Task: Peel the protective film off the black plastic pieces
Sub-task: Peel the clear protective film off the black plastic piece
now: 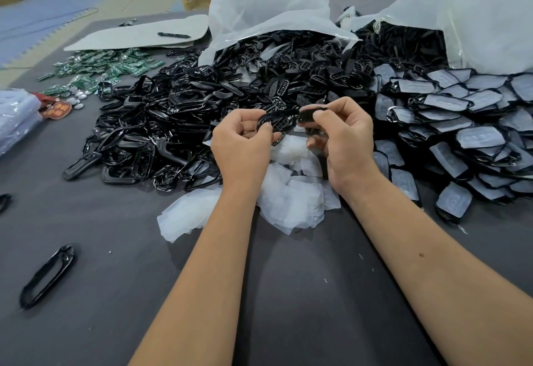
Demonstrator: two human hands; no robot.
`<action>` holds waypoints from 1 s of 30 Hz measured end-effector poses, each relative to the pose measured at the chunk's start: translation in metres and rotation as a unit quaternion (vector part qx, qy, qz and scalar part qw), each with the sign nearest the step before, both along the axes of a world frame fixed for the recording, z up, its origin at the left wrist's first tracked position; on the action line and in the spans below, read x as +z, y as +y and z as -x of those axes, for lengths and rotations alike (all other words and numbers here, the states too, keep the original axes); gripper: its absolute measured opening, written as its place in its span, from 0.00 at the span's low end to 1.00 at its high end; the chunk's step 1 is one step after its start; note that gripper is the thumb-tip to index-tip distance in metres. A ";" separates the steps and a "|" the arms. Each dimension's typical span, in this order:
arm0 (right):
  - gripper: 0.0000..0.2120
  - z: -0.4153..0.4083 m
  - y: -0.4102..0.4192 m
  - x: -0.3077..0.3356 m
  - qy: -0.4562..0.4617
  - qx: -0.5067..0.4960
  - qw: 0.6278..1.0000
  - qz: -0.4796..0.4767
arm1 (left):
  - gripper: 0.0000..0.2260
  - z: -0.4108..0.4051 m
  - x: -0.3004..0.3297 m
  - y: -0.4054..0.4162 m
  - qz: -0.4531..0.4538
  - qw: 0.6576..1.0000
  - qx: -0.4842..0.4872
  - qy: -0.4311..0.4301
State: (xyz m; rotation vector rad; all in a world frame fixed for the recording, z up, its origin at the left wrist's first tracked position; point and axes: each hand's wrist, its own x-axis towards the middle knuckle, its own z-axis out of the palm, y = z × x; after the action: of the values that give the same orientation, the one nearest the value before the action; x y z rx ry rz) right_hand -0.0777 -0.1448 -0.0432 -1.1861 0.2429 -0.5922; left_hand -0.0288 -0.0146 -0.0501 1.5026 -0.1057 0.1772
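Observation:
My left hand (242,140) grips a black plastic piece (281,120) with oval cut-outs, held above the table's middle. My right hand (343,135) pinches a second small black piece (308,115) right beside it, the two pieces touching or nearly so. Under both hands lies a heap of peeled white film scraps (288,195). To the right spreads a pile of black pieces with whitish film on them (467,123). To the left and behind lies a big heap of bare black frames and pieces (173,123).
Two clear plastic bags (268,8) spill black parts at the back. Green circuit boards (112,68) lie at the far left, a grey sheet with a pen (173,34) behind them. A lone black frame (47,276) sits on the dark table (288,293) near left.

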 end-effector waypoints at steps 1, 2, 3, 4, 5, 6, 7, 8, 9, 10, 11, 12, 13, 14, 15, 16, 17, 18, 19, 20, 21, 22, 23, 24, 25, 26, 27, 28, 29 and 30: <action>0.09 0.000 0.000 0.000 -0.006 0.004 1.000 0.003 | 0.09 0.000 0.000 0.000 0.000 1.000 0.002 0.001; 0.09 0.000 0.001 0.000 -0.012 0.007 1.000 0.007 | 0.09 0.000 0.000 0.000 -0.001 1.000 0.004 0.003; 0.08 0.000 0.001 0.000 -0.018 0.008 1.000 0.012 | 0.08 0.000 -0.001 0.000 -0.003 1.000 0.007 0.004; 0.08 -0.001 0.001 -0.001 -0.022 0.007 1.000 0.018 | 0.08 0.000 -0.001 0.000 -0.005 1.000 0.009 0.005; 0.07 -0.001 0.001 -0.001 -0.023 0.005 1.000 0.020 | 0.08 0.000 -0.001 0.000 -0.007 1.000 0.011 0.006; 0.07 -0.001 0.000 -0.002 -0.023 0.004 1.000 0.018 | 0.08 0.000 -0.001 0.000 -0.009 1.000 0.013 0.005; 0.06 -0.002 0.000 -0.002 -0.023 0.001 1.000 0.013 | 0.08 0.000 -0.001 0.000 -0.012 1.000 0.014 0.004; 0.05 -0.003 -0.001 -0.003 -0.021 -0.002 1.000 0.008 | 0.08 0.000 -0.001 -0.001 -0.015 1.000 0.014 0.002; 0.05 -0.003 -0.002 -0.004 -0.020 -0.004 1.000 0.004 | 0.08 0.000 0.000 -0.001 -0.017 1.000 0.015 0.000; 0.06 -0.003 -0.002 -0.004 -0.018 -0.006 1.000 0.000 | 0.08 0.001 0.000 0.000 -0.017 1.000 0.015 0.000; 0.07 -0.003 -0.002 -0.004 -0.017 -0.006 1.000 -0.004 | 0.08 0.001 0.000 0.000 -0.017 1.000 0.016 0.000; 0.07 -0.003 -0.002 -0.005 -0.016 -0.004 1.000 -0.006 | 0.08 0.000 0.000 0.000 -0.018 1.000 0.016 0.000; 0.08 -0.003 -0.003 -0.005 -0.016 -0.001 1.000 -0.009 | 0.08 0.000 0.000 0.000 -0.019 1.000 0.017 0.000; 0.09 -0.003 -0.003 -0.005 -0.017 0.001 1.000 -0.011 | 0.08 0.001 0.000 0.000 -0.021 1.000 0.017 0.000; 0.09 -0.004 -0.004 -0.006 -0.017 0.001 1.000 -0.007 | 0.08 0.001 0.000 0.000 -0.021 1.000 0.017 0.000; 0.08 -0.005 -0.004 -0.008 -0.016 -0.002 1.000 0.006 | 0.08 0.001 0.000 0.000 -0.022 1.000 0.017 0.000; 0.07 -0.005 -0.005 -0.010 -0.013 -0.006 0.999 0.030 | 0.08 0.001 0.001 0.000 -0.021 1.000 0.016 0.001; 0.04 -0.006 -0.005 -0.012 -0.007 -0.013 0.998 0.066 | 0.08 0.001 0.001 0.000 -0.021 1.000 0.015 0.002; 0.02 -0.007 -0.006 -0.013 -0.002 -0.017 0.994 0.106 | 0.08 0.001 0.001 0.000 -0.020 1.000 0.014 0.002; 0.05 -0.007 -0.006 -0.015 0.004 -0.021 0.989 0.144 | 0.08 0.001 0.001 0.000 -0.020 1.000 0.013 0.002; 0.08 -0.007 -0.006 -0.016 0.007 -0.019 0.985 0.170 | 0.08 0.001 0.001 0.000 -0.019 1.000 0.012 0.002; 0.10 -0.006 -0.006 -0.016 0.011 -0.016 0.982 0.188 | 0.08 0.001 0.001 0.000 -0.018 1.000 0.011 0.002; 0.11 -0.006 -0.005 -0.016 0.013 -0.017 0.979 0.203 | 0.07 0.000 0.001 0.000 -0.017 1.000 0.009 0.001; 0.10 -0.006 -0.003 -0.015 0.014 -0.023 0.976 0.215 | 0.07 0.000 0.001 0.000 -0.018 1.000 0.006 0.001; 0.07 -0.005 -0.002 -0.015 0.014 -0.031 0.974 0.222 | 0.07 0.000 0.001 -0.001 -0.018 1.000 0.003 0.000; 0.04 -0.005 -0.001 -0.014 0.013 -0.039 0.974 0.224 | 0.07 0.001 0.002 -0.001 -0.017 1.000 -0.002 -0.001; 0.01 -0.004 0.000 -0.014 0.011 -0.045 0.974 0.223 | 0.07 0.001 0.002 -0.001 -0.015 1.000 -0.006 -0.001; 0.02 -0.004 0.000 -0.014 0.009 -0.051 0.974 0.222 | 0.08 0.002 0.003 -0.001 -0.012 1.000 -0.010 -0.002; 0.02 -0.004 0.000 -0.014 0.007 -0.052 0.974 0.220 | 0.09 0.002 0.003 0.000 -0.009 1.000 -0.012 0.000; 0.03 -0.004 0.000 -0.014 0.006 -0.053 0.974 0.218 | 0.09 0.002 0.004 0.000 -0.004 1.000 -0.013 0.002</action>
State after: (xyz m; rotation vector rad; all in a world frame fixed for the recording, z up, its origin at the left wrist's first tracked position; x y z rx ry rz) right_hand -0.0739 -0.1451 -0.0576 -1.6086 0.1910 -0.7565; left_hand -0.0312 -0.0142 -0.0463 1.5092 -0.1229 0.1518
